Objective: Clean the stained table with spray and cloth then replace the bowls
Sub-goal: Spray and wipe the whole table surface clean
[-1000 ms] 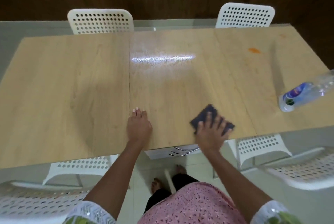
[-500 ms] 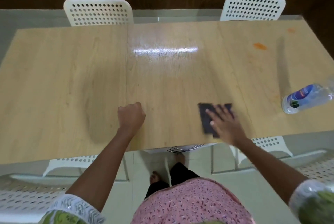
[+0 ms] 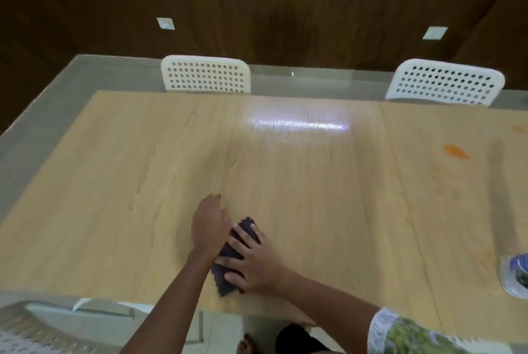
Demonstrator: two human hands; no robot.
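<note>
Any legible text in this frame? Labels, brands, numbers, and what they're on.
None legible.
Bottle at the table's right edge: blue label, print too blurred and cropped to read.
Two wall plates: no readable marking.
Cloth, chairs: no text visible.
</note>
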